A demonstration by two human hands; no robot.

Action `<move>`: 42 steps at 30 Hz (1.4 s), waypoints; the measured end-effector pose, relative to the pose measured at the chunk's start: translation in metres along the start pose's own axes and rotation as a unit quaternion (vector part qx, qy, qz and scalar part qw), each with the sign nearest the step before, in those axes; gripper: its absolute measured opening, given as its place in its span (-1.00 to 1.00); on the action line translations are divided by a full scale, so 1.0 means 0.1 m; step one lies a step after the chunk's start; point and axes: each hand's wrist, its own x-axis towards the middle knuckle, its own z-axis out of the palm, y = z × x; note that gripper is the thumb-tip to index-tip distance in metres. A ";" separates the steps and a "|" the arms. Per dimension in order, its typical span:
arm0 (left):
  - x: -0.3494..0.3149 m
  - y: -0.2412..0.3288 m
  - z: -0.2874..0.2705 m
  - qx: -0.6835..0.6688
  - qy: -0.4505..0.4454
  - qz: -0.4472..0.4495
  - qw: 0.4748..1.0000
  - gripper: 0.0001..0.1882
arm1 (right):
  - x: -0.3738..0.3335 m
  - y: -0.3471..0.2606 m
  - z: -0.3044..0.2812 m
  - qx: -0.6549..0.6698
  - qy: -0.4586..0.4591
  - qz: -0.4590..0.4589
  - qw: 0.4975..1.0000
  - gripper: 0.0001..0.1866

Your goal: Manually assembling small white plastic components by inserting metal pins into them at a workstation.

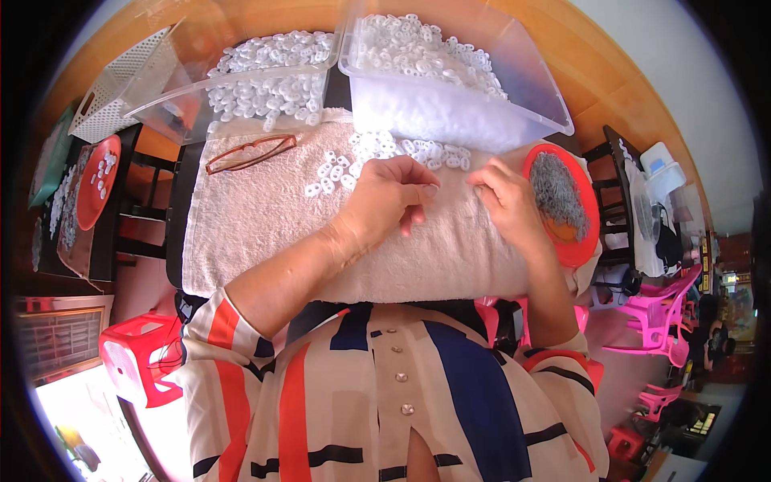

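Note:
Over the beige towel [257, 217], my left hand [385, 193] is closed, thumb and index finger pressed together; what they hold, if anything, is too small to make out. To its right, and apart from it, my right hand [511, 201] is also closed, its fingers curled into a pinch with the contents hidden. Small white oval plastic pieces with holes [371, 147] lie in a loose pile just beyond both hands. Some are scattered to the left of my left hand. A red plate [593, 241] heaped with thin grey metal pieces [558, 189] sits beside my right hand.
Two clear plastic bins, left [161, 108] and right [554, 112], stand at the far edge, holding many white pieces. Brown-framed eyeglasses [250, 153] rest on the towel. A side table at left bears another red plate [90, 201]. A red stool [132, 357] and pink chairs [654, 313] stand around.

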 end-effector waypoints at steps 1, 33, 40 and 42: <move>0.00 0.00 0.00 0.005 -0.001 0.004 1.000 -0.88 | 0.00 -0.03 0.00 -0.004 0.005 0.003 1.000 -0.84; -0.03 0.03 0.06 -0.039 0.013 0.028 0.999 -0.91 | 0.15 -0.40 0.10 0.307 0.029 0.095 0.947 -0.87; 0.01 0.07 -0.02 -0.063 0.086 0.049 0.993 -0.91 | 0.24 -0.35 0.10 0.119 0.040 0.026 0.992 -0.89; 0.02 0.07 -0.04 -0.067 0.091 0.057 0.992 -0.91 | 0.22 -0.33 0.13 0.083 0.016 0.023 0.996 -0.89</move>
